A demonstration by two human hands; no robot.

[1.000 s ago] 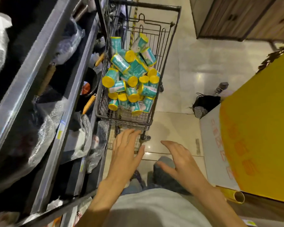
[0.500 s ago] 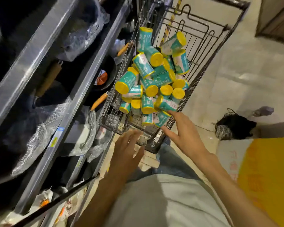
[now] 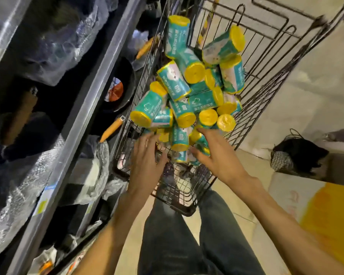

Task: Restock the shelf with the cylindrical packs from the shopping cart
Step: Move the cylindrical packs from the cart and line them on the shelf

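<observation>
A black wire shopping cart stands ahead of me, heaped with several teal cylindrical packs with yellow ends. My left hand reaches over the cart's near rim with straight fingers, at the lowest packs on the left of the heap. My right hand is inside the cart with spread fingers touching the low packs at the front right of the pile. Neither hand grips a pack. The metal shelf runs along the left side of the cart.
The shelf tiers hold plastic-wrapped pans, a dark pan with an orange handle and price tags on the rails. A black bag lies on the tiled floor at right, beside a yellow and white box. My jeans-clad legs are below the cart.
Both hands moved forward from outside the cart's near rim into the cart and now reach the lowest packs. The view has come closer to the cart.
</observation>
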